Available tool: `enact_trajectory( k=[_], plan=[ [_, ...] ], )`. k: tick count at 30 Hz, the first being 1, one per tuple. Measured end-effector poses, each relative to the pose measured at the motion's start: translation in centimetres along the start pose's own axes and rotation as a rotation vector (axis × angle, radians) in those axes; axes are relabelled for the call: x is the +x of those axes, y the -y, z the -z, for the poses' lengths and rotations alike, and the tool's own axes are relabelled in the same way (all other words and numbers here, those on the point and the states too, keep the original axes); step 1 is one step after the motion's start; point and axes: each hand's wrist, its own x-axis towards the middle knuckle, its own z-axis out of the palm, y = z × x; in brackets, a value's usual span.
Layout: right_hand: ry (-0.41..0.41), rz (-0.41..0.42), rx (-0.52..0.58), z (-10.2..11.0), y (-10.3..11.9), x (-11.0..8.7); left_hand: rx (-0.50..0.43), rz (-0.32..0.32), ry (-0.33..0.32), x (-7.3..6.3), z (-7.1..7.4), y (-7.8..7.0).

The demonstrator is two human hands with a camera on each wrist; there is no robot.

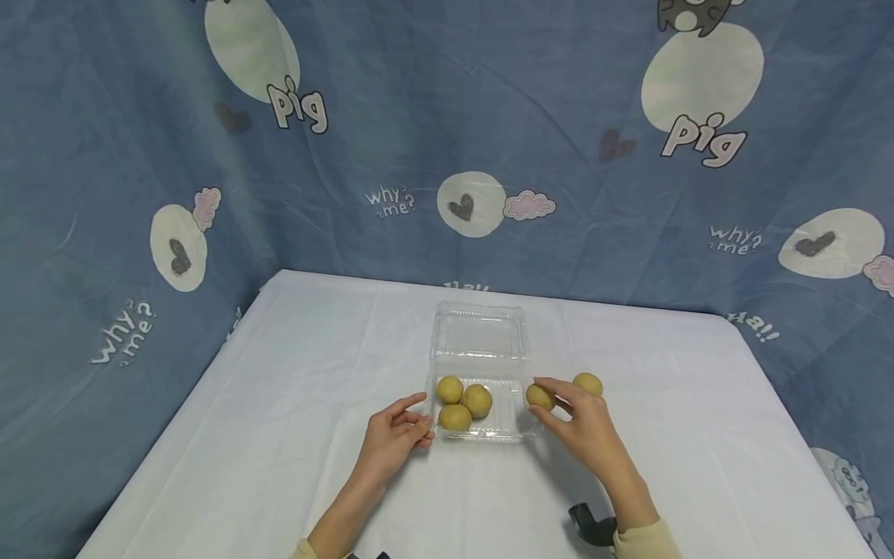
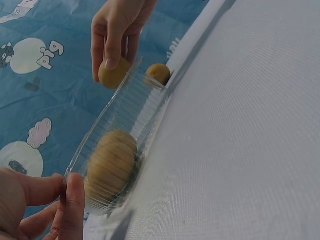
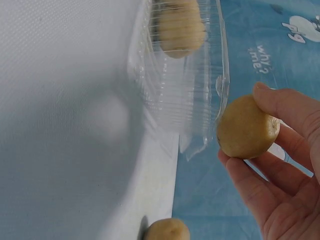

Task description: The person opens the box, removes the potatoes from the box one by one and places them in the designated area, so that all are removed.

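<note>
My left hand (image 1: pixel 393 441) pinches the left rim of a clear plastic clamshell box (image 1: pixel 504 425) between thumb and fingers. Its ribbed lid (image 1: pixel 480 332) lies folded back on the far side. Three round yellow-brown fruits (image 1: pixel 478 401) sit together in the left part of the base. At the box's right edge, my right hand (image 1: pixel 585 425) holds another such fruit (image 3: pixel 247 127) with thumb and fingertips, level with the rim in the right wrist view. One more loose fruit (image 1: pixel 588 383) lies on the table just beyond the right hand, partly covered by it.
A white cloth covers the table (image 1: pixel 314 349). Blue printed fabric (image 1: pixel 349 155) hangs behind and to the sides. Near the right wrist there is a dark curved object (image 1: pixel 592 528), partly hidden by the sleeve (image 1: pixel 648 539).
</note>
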Motion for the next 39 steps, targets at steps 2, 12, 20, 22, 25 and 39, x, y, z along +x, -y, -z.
enact_trajectory(
  k=[2,12,20,22,25,39],
  plan=[
    [0.001,0.001,-0.003,0.1,-0.1,-0.1,-0.002,0.0,-0.001,0.0,0.0,0.0],
    [0.005,0.012,-0.038,0.4,-0.5,-0.4,-0.001,0.003,-0.002,0.0,0.0,-0.1],
    [-0.005,0.005,-0.056,0.6,-0.8,-0.7,0.011,0.003,-0.008,0.0,-0.1,-0.1],
    [-0.004,0.001,-0.054,0.7,-0.9,-0.9,0.014,0.004,-0.011,0.1,-0.1,-0.1],
    [-0.01,-0.003,-0.058,0.8,-1.2,-1.1,0.016,0.008,-0.012,0.1,-0.1,-0.1],
    [-0.045,-0.015,-0.056,1.2,-2.1,-2.4,0.006,-0.002,0.007,0.0,0.1,0.1]
  ],
)
